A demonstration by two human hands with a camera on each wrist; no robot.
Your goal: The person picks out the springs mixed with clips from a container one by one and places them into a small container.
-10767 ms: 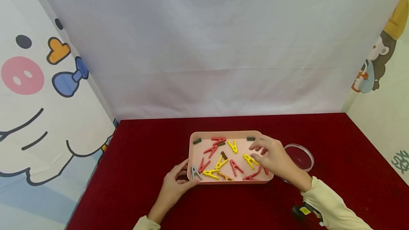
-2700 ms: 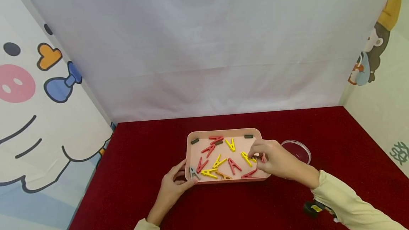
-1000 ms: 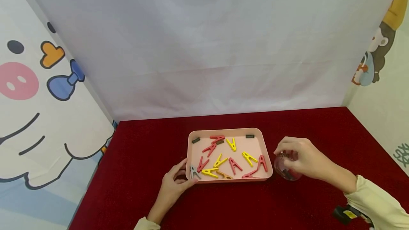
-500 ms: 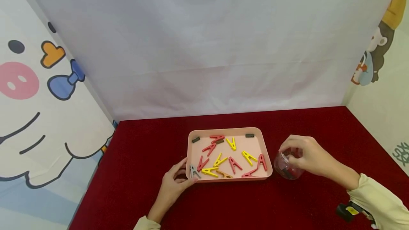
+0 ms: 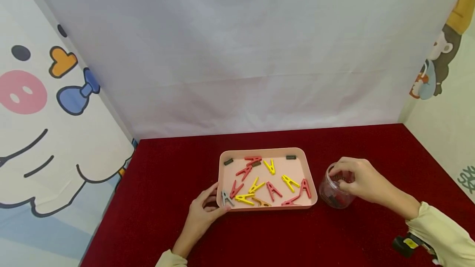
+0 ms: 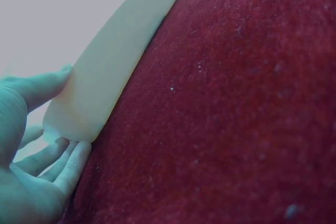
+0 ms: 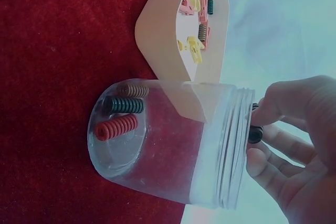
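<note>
My left hand grips the near left corner of a pink tray, thumb at the rim and fingers against the outer wall. Red, yellow, grey and orange clothes pegs are scattered in the tray. With thumb and fingers, my right hand pinches a dark coil spring at the mouth of a clear plastic jar. My hand covers much of that spring. Red, dark green and brown springs lie inside at the jar's bottom, the red spring showing clearest.
The jar stands just right of the tray on dark red cloth. A dark spring lies at the tray's far right and another dark spring at its far left. A white curtain hangs behind; patterned panels flank the sides.
A spring among the yellow pegs earlier is gone from there. My right hand held a spring over the tray's right side, then moved right to the jar's mouth. My left hand has stayed put.
</note>
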